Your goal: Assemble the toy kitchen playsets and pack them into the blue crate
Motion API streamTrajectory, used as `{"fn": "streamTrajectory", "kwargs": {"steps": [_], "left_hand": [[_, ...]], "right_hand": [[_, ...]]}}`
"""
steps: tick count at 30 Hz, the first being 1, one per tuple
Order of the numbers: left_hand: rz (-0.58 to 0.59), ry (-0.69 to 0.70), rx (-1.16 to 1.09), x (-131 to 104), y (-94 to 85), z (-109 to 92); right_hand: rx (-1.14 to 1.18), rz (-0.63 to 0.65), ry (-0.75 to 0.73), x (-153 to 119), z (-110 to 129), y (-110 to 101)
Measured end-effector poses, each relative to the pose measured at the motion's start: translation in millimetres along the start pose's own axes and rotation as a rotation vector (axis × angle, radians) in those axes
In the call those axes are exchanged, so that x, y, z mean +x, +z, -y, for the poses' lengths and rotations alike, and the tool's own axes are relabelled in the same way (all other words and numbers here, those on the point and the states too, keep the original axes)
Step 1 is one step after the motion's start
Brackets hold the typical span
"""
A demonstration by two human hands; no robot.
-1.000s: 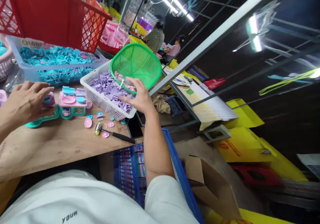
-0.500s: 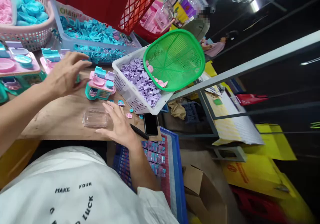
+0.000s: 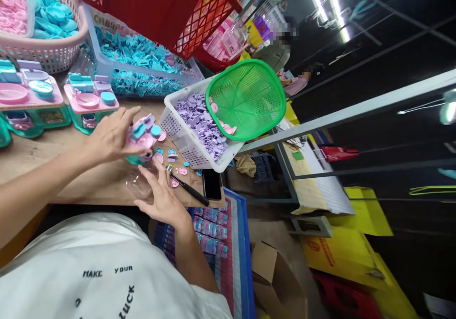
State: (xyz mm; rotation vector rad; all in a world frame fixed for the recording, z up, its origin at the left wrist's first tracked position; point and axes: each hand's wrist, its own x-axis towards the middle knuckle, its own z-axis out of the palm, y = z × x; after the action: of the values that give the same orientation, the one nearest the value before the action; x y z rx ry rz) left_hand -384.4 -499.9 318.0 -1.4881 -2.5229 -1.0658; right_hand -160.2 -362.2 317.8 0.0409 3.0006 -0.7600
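Left hand [image 3: 109,137] grips tilted toy kitchen [image 3: 143,138]; right hand [image 3: 164,198] holds clear plastic shell [image 3: 137,186]. Hammer [image 3: 192,192] just beside phone [image 3: 212,185] on table [image 3: 89,181].

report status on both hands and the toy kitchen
Left hand holding toy kitchen, tilted. Right hand at clear plastic case, grip unclear. Hammer nearby.

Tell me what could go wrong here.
The green basket, tilted over the white basket, might slip and spill its pink pieces. The hammer and phone lie near the edge of the table, close to the right hand, so a careless sweep could knock either off. The toy kitchen might drop if the left hand's grip slackens.
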Motion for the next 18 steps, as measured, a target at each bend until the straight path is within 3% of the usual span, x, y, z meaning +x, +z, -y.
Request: {"fn": "streamTrajectory", "kwargs": {"steps": [3, 7, 10, 12, 15, 18], "left_hand": [[-0.021, 0.028, -0.122, -24.8, 5.2, 6.6], [0.074, 0.046, -0.286, -24.2, 12.6, 30.1], [0.209, 0.057, -0.384, -16.3, 18.7, 37.9], [0.215, 0.060, -0.403, -14.3, 27.9, 34.9], [0.096, 0.049, -0.395, -16.1, 49.2, 24.0], [-0.018, 0.036, -0.393, -19.9, 67.2, 14.1]], "right_hand": [[0.021, -0.015, 0.064, -1.6, -8.6, 10.3], [0.017, 0.040, 0.067, -2.7, -17.3, 11.9], [0.095, 0.068, -0.032, -10.5, -18.8, -14.4], [0.148, 0.001, -0.129, -14.3, -15.7, -41.8], [0.121, -0.174, -0.212, -4.3, -5.4, -81.0], [0.001, -0.169, -0.248, 27.6, 6.1, -103.4]]}}
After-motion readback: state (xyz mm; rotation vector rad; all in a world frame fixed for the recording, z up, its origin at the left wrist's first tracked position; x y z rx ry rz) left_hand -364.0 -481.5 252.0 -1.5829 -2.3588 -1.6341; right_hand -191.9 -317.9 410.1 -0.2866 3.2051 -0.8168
